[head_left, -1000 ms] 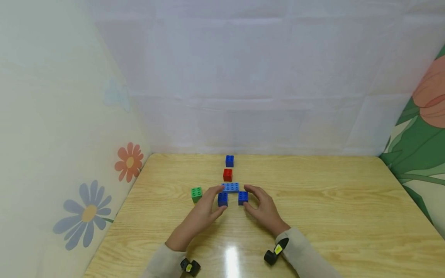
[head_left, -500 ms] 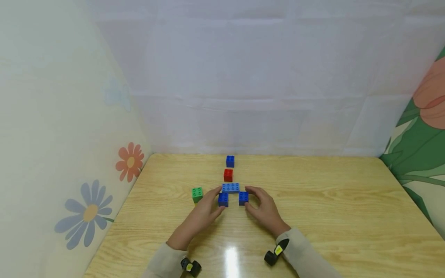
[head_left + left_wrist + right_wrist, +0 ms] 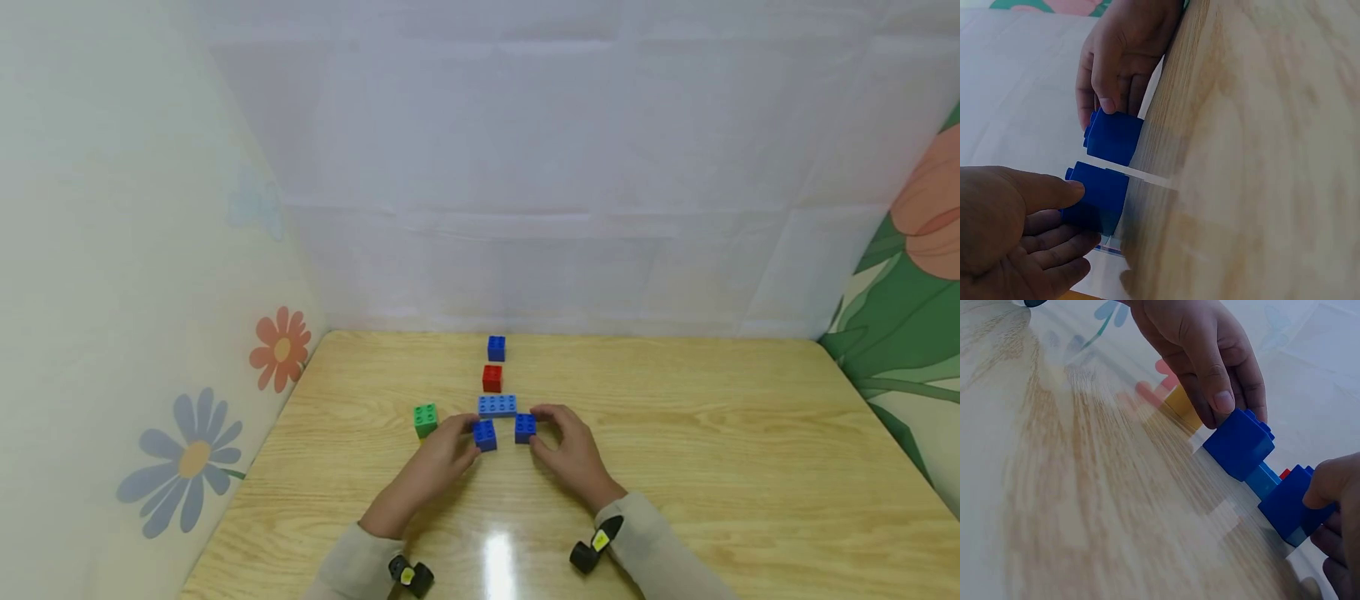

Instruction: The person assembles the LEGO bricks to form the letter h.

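Observation:
Two dark blue square toy bricks stand side by side on the table with a gap between them. My left hand (image 3: 444, 448) holds the left blue brick (image 3: 484, 435) between thumb and fingers; it is turned slightly askew. My right hand (image 3: 572, 450) has its thumb and fingertips on the right blue brick (image 3: 525, 428), as the right wrist view also shows. Just behind both lies a longer light blue brick (image 3: 497, 406), its studs facing up. In the left wrist view, the left thumb presses the near blue brick (image 3: 1094, 200), and the other blue brick (image 3: 1114, 137) is by the right thumb.
Behind the light blue brick sit a red brick (image 3: 492, 378) and, farther back, another dark blue brick (image 3: 497, 348). Left of the left hand stands a green brick (image 3: 425, 418) over a yellow brick (image 3: 1182, 409). A white sheet (image 3: 480, 208) hangs behind the wooden table (image 3: 712, 433).
The left blue brick has shifted slightly right and toward me and turned a little, with the left fingers closing in on it. The right hand has barely moved.

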Demonstrator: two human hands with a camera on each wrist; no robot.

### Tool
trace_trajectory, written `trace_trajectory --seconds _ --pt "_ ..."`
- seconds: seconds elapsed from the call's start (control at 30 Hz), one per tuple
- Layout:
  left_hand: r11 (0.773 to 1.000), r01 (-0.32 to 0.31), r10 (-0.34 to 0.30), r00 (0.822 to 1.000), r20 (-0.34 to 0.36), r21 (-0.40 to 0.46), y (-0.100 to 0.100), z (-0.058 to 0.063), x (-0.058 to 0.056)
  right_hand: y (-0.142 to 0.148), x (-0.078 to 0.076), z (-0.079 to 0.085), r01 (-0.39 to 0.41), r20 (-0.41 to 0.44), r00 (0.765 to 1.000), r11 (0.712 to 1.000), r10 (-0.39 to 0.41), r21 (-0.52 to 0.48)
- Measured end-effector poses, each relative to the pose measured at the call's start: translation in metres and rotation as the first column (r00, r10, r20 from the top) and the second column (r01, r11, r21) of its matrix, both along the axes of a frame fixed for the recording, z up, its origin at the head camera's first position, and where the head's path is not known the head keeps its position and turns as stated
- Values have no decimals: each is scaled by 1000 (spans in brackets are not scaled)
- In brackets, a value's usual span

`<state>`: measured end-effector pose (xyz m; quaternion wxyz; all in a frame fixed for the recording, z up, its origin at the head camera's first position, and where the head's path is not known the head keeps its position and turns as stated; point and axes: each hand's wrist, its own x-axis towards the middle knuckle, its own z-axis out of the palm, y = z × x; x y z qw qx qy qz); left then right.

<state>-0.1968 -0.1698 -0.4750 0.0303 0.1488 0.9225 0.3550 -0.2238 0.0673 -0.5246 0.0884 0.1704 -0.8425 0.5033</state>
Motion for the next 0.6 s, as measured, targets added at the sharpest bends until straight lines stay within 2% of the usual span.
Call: trace_trajectory --seconds 0.6 --pt "1000 3 -3 1000 2 9 -1 -7 -3 0 1 2 -24 -23 999 999 23 -26"
